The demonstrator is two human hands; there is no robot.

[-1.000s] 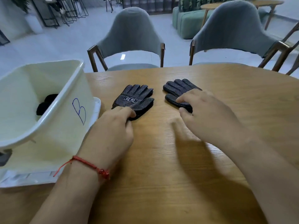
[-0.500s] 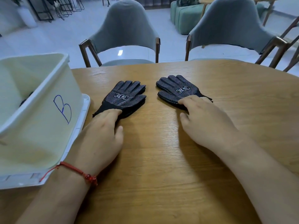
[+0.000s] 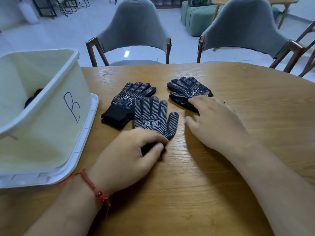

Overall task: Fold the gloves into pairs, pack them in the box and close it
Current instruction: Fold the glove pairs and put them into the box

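Bare forearms, no sleeves; left wrist wears red cord bracelet [image 3: 92,186] (small red beads).

A grey chair [image 3: 134,26] and a second grey chair [image 3: 243,24] are standing at the far edge of the wooden table [image 3: 187,193], while a green sofa [image 3: 196,17], a round table [image 3: 286,1] and black wire racks [image 3: 68,5] are sitting farther back.
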